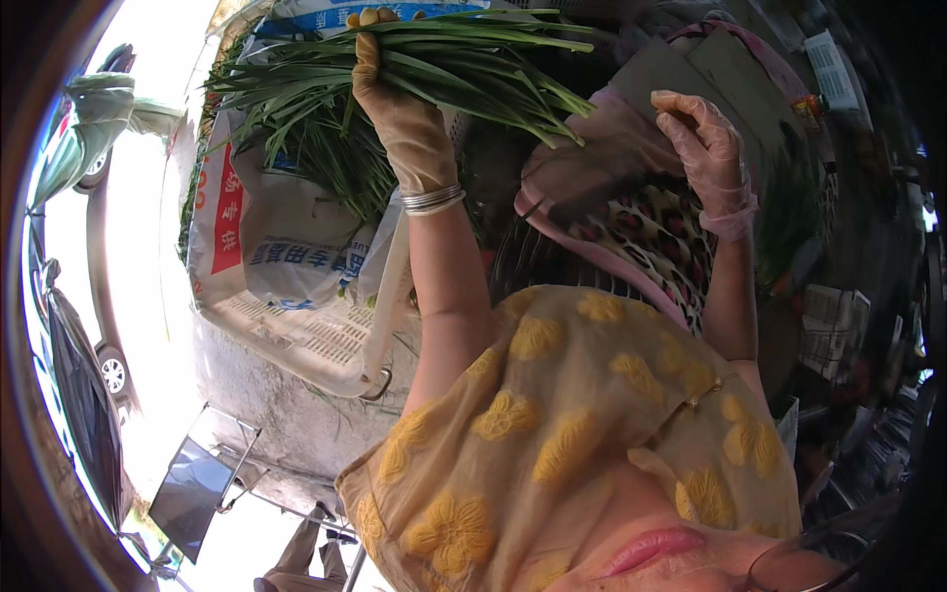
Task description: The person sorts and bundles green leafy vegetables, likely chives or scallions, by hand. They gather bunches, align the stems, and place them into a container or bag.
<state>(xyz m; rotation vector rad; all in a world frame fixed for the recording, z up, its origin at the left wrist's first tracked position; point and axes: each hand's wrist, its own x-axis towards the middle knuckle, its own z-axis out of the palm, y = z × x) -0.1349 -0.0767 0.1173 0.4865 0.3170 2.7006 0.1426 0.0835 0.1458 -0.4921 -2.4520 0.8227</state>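
My left hand (399, 111), in a stained, translucent glove with silver bangles at the wrist, grips a bunch of long flat green leaves (481, 74) that look like garlic chives. Their pale cut ends point right, over my lap. My right hand (699, 140) is raised at the right in a clear plastic glove; its fingers are loosely bent and apart, with nothing visible between them. Below the held bunch, more such leaves (355, 163) lie on printed plastic sacking (296, 251) in a white plastic basket (325, 370) at the left.
Grey flat pieces (658, 81) and pink-edged, leopard-patterned fabric (651, 244) lie over my lap. A metal-framed folding chair (192, 481) stands at the lower left. Another person's legs (303, 547) show near the bottom. A parked car is at the far left; the right side is dark and cluttered.
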